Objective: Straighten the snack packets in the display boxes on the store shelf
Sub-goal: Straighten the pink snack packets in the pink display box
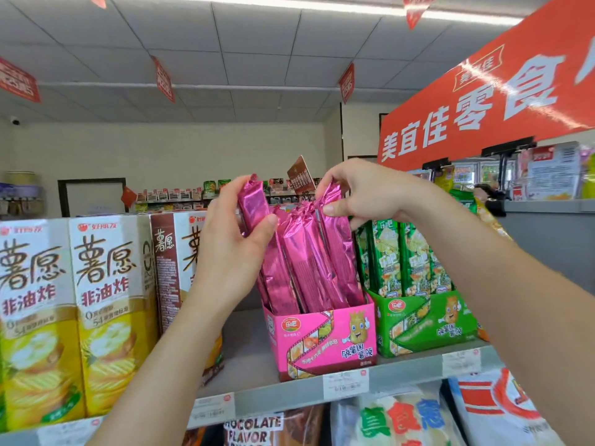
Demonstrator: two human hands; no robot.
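A pink display box point(325, 342) stands on the top shelf, holding several long shiny pink snack packets point(309, 268) that lean at mixed angles. My left hand point(231, 246) grips one pink packet point(254, 204) near its top, lifted above the rest. My right hand point(360, 191) pinches the top of the rightmost pink packet point(338, 246) between thumb and fingers. To the right a green display box point(425, 323) holds upright green packets point(402, 259).
Tall yellow chip cartons point(70, 317) and a brown one point(167, 252) stand left of the pink box. The shelf edge point(283, 391) carries price tags. Bagged snacks point(418, 420) lie on the shelf below. A red banner point(483, 101) hangs at upper right.
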